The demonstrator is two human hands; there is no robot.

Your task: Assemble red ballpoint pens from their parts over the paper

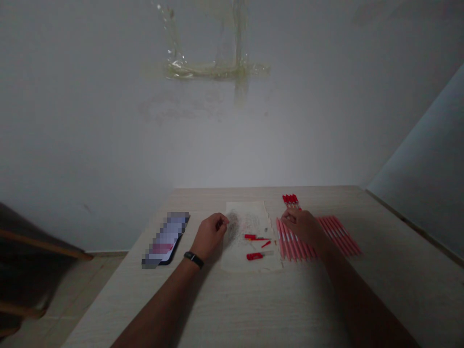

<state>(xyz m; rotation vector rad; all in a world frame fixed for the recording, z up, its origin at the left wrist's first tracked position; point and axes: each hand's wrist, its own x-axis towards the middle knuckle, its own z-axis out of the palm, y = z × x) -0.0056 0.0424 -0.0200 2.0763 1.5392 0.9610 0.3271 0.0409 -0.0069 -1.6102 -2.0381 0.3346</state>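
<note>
My left hand [209, 236], a black band on its wrist, is curled closed at the left edge of a sheet of paper [232, 261] with dark smudges. Whatever its fingers hold, if anything, is hidden. Over a row of pink pens [340, 235] my right hand [302, 224] has its fingers pinched near the pens' far ends. What lies between those fingertips is too small to tell. Several small red pointed pieces [290, 198] stand in a row just beyond it. On the paper lie a red piece with a thin stem [250, 237], a small red sliver [266, 244] and a red piece with a clear end [254, 256].
A phone [174, 241] with a lit, partly blurred screen lies left of my left hand. The pale wooden table [232, 309] meets a wall [232, 150] at the back. Brown wooden bars [43, 244] are at the far left, beyond the table edge.
</note>
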